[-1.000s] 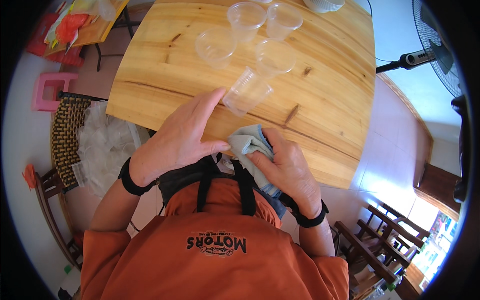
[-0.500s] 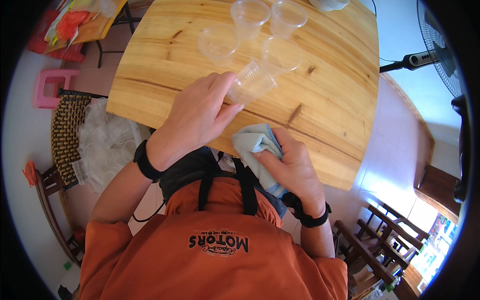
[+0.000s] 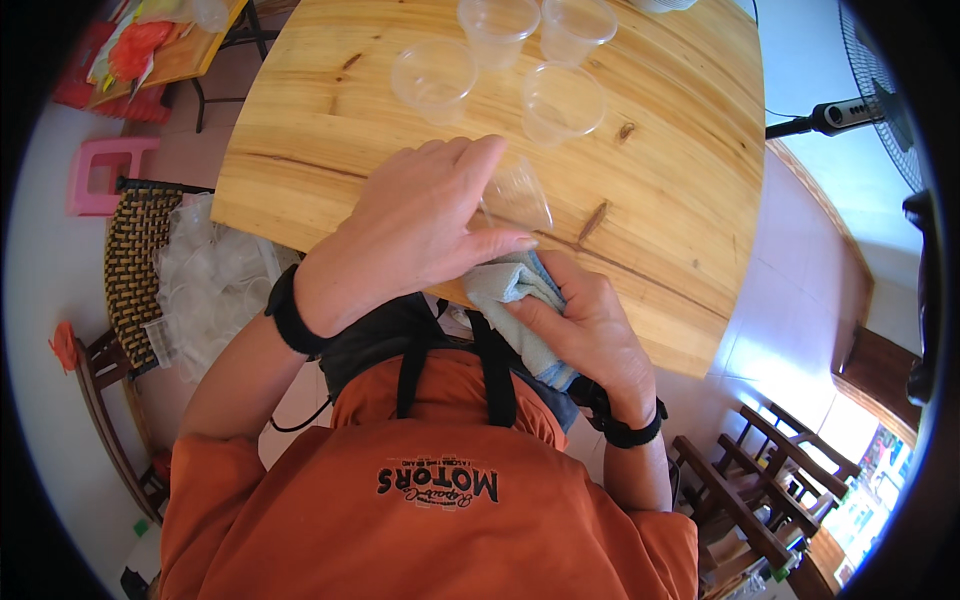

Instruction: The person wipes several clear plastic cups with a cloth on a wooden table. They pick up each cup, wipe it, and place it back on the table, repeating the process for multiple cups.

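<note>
A clear plastic cup is tilted in my left hand, between the thumb and fingers, above the near part of the wooden table. Part of the cup is hidden behind the hand. Bunched in my right hand is a light blue cloth, held at the table's front edge, its fold close under my left thumb. Farther in stand several clear cups: a left one, a right one, and two behind them, one beside the other.
On a woven chair at the left lies a pile of clear plastic cups. A pink stool and a side table with bags are beyond it. To the right are a fan and wooden chairs.
My left hand has shifted right and nearer to the cloth, turning the cup within it. The left thumb now reaches over the cloth's top. My right hand has barely moved.
</note>
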Available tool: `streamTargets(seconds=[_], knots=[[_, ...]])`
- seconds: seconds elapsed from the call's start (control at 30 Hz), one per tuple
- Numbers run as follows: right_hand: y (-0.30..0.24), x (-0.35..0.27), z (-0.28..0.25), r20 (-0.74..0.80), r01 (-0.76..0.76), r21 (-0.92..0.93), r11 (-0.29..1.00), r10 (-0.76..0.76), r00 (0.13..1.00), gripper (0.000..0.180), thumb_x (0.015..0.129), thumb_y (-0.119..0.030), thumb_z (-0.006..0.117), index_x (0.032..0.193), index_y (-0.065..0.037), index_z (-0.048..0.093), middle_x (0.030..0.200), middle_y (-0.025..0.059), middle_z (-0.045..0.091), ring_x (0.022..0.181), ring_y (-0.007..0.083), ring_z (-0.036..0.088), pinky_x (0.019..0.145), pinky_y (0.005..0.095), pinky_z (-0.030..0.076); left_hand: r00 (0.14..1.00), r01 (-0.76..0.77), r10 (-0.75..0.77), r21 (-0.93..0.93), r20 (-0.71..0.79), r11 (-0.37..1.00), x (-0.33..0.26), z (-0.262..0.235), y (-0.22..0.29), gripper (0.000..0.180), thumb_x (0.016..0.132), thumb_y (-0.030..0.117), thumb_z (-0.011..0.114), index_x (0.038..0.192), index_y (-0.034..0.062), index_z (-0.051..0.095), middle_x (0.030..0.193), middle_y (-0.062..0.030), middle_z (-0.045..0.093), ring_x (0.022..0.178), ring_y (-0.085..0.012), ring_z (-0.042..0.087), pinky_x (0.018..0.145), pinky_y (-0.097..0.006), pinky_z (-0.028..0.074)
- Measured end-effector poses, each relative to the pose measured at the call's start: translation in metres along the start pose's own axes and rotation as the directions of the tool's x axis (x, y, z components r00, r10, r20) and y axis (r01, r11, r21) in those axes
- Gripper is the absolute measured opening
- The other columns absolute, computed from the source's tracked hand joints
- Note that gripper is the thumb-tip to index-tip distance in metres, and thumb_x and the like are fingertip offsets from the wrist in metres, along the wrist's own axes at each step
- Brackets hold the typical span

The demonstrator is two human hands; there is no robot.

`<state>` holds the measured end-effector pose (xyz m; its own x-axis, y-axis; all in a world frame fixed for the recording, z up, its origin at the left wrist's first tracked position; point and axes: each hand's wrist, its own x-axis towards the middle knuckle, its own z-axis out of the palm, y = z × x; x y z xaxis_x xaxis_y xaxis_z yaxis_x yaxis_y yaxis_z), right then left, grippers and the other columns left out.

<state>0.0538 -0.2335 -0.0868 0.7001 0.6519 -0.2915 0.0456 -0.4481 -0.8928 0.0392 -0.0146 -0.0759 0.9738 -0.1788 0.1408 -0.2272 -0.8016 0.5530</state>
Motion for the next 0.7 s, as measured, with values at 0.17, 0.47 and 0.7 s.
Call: streamTargets(seconds=[0.17,0.47,0.7], knots=[[0.003,0.000,0.000,-0.011,-0.058,0.033,0.998,0.058,0.998,0.030,0.088,-0.024,0.069,0.109,-0.003,0.063,0.081,0.0194,0.066,0.073,0.0304,0.068,0.066,0.0375,0.053,0.999,-0.008,0.007,0.013,0.033,1.000,0.004,0.010,0.005,0.052,0.077,0.030,0.077,0.109,-0.0011,0.051,0.092,-0.0190,0.065,0.090,-0.0375,0.062,0.076,-0.044,0.048],[0.011,0.002,0.004,-0.049,-0.032,0.255,0.966,0.046,0.998,0.031,0.089,-0.023,0.068,0.113,-0.004,0.063,0.085,0.0168,0.068,0.074,0.0249,0.069,0.068,0.0352,0.053,0.999,0.044,-0.040,-0.409,0.019,0.912,-0.023,-0.012,0.008,0.070,0.076,0.017,0.079,0.136,0.0022,0.046,0.115,-0.0157,0.062,0.105,-0.0330,0.061,0.091,-0.042,0.048],[0.007,0.000,-0.001,-0.018,-0.053,0.169,0.984,0.057,0.998,0.031,0.088,-0.022,0.068,0.113,-0.003,0.063,0.088,0.0169,0.069,0.076,0.0263,0.069,0.070,0.0362,0.053,1.000,0.004,-0.007,-0.232,-0.011,0.973,-0.033,-0.024,0.013,0.059,0.076,0.017,0.079,0.126,0.0029,0.050,0.118,-0.0164,0.060,0.105,-0.0377,0.058,0.088,-0.042,0.048]])
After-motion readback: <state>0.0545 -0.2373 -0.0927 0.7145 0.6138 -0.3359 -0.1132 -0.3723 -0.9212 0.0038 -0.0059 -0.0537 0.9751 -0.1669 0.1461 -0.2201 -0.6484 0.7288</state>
